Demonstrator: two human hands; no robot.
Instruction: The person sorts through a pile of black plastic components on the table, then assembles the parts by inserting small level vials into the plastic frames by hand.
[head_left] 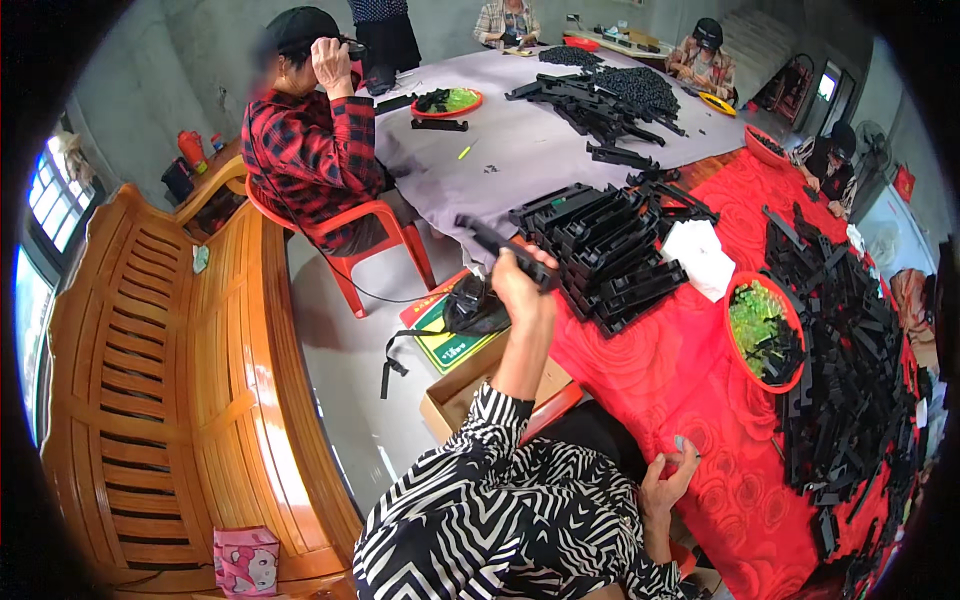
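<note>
My left hand (pixel 522 285) is raised at the near corner of the table, closed around a long black plastic part (pixel 487 236). Just right of it lies a stack of similar black plastic parts (pixel 600 255), piled in rows. My right hand (pixel 668 488) rests by the near edge of the red rose-patterned tablecloth (pixel 655 375). Its fingers are loosely bent with the thumb apart, and I see nothing held in them. Beyond that hand, an orange-rimmed basket (pixel 735 345) holds small green and black pieces.
A big heap of black parts (pixel 845 380) covers the table's right side. A white piece (pixel 697 257) lies by the stack. A person in a checked shirt (pixel 315 150) sits at the left; others work farther off. A wooden bench (pixel 225 380) and open cardboard box (pixel 470 395) stand left.
</note>
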